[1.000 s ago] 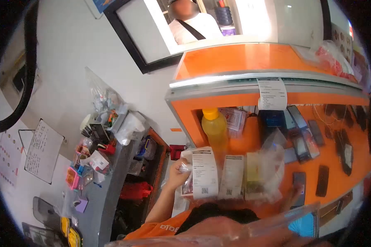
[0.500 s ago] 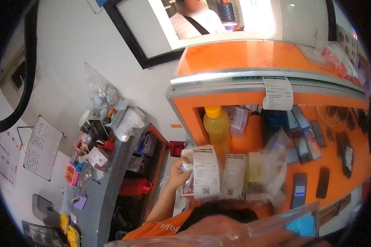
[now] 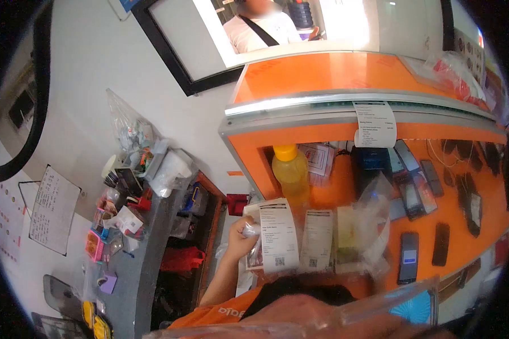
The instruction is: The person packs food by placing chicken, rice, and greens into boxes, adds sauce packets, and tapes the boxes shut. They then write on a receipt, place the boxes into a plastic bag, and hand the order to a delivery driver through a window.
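My left hand [image 3: 242, 237] is closed in a fist round a bunched clear plastic bag [image 3: 251, 230]. Right beside it a long printed receipt [image 3: 278, 237] with a QR code hangs at the front of the bag. A second receipt [image 3: 316, 242] is just to the right, followed by a clear plastic package [image 3: 349, 240] with a yellowish-green item inside. I cannot see my right hand. Blurred clear plastic runs across the bottom of the view, close to the camera, and a blue fan-shaped pattern [image 3: 411, 307] shows at its right.
Several phones [image 3: 409, 257] lie on the orange counter [image 3: 333, 198], near a yellow bottle [image 3: 290, 175]. Another receipt [image 3: 374, 125] hangs from the upper shelf's edge. A grey side counter [image 3: 131, 294] holds stationery and bags. Beyond the window stands a person [image 3: 266, 28].
The whole view has shifted slightly to the left. My left hand keeps its grip on the bag. The person beyond the window now shows a raised hand with a dark object, seemingly a phone.
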{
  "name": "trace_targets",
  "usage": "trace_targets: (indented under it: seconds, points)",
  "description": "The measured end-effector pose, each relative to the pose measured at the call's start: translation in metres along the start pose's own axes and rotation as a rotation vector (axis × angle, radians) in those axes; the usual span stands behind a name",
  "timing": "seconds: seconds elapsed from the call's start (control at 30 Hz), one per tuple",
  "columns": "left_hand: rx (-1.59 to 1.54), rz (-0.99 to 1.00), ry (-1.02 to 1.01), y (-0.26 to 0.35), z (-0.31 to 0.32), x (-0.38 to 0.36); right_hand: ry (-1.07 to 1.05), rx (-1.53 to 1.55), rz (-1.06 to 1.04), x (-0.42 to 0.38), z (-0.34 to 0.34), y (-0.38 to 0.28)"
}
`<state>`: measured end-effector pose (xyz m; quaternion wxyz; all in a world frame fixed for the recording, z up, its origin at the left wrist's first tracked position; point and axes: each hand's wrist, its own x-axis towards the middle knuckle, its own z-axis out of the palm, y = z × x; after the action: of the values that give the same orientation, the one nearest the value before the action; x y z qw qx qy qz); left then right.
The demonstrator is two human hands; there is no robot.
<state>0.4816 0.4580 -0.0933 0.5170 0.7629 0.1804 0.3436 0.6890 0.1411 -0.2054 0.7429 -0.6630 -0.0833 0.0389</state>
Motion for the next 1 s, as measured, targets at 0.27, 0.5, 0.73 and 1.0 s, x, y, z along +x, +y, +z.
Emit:
trace_targets:
  seconds: [0.27, 0.5, 0.73, 1.0]
  points:
    - [0.011, 0.006, -0.002, -0.001, 0.001, 0.0, 0.025, -0.017, 0.0, 0.007, -0.009, 0.025]
    - [-0.046, -0.043, -0.004, 0.002, 0.003, 0.0, 0.041, -0.029, 0.0, 0.013, -0.014, 0.042]
    - [-0.021, -0.045, 0.018, 0.009, 0.005, 0.001, 0.065, -0.049, 0.002, 0.014, -0.019, 0.038]
    - [0.053, 0.038, 0.012, 0.001, 0.0, 0.001, 0.062, -0.168, -0.937, -0.023, 0.045, -0.137]
